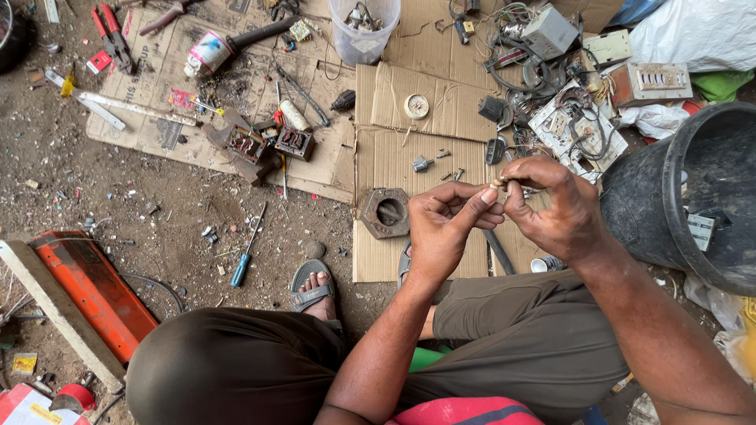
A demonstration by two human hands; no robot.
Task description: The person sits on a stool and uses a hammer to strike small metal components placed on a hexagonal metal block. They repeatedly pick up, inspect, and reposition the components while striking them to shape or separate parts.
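Dirt floor (118, 197), cardboard sheet (409, 149). Above the cardboard: left hand (441, 228) and right hand (555, 208) pinch small brass fitting (498, 182); hexagonal metal housing (385, 212) beside. Step: working the fitting; next needs steady fingertip grip.

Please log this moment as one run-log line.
left hand: pinching small part | right hand: pinching same part | below: cardboard | right: black bucket

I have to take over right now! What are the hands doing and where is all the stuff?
Left hand: fingertips pinch a small pale part, shared with the right.
Right hand: thumb and fingers grip the same part from the other side.
Nearby: rusty octagonal piece on the cardboard left of the hands, loose screws above them, black bucket to the right, blue-handled screwdriver on the dirt.
Done: part is off the ground, in both hands.
Left: too small to tell how far along it is.
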